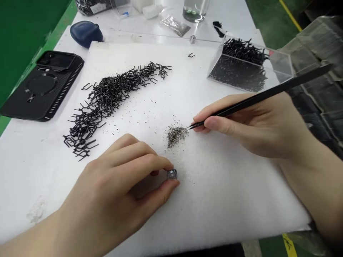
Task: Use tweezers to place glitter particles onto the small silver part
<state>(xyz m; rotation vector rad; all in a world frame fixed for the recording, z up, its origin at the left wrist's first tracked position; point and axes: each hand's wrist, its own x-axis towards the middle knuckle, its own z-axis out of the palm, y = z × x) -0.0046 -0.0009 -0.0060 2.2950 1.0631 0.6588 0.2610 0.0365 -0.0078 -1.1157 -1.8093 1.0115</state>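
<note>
On the mat [227, 200], we see the left hand [115, 178] over its near left part and the right hand [257, 125] over its right side. A band of black forks [112, 92] slants across the mat's left half; a clear box [278, 66] of more stands at its far right. The right hand grasps the tweezers [257, 98] like a pen; we trace their long axis from a butt raised toward the mat's far right to tips pointing left, slightly nearward, at its middle. The left thumb and forefinger pinch the cube [172, 174], just nearward of the mat's middle, a squarish outline facing us; it is too compact for a clear long axis. Smallest, the grains [175, 135] lie heaped at the mat's middle. We judge the work under way: the tips have reached the heap, many grains remain loose, and whether any is gripped we cannot tell.
</note>
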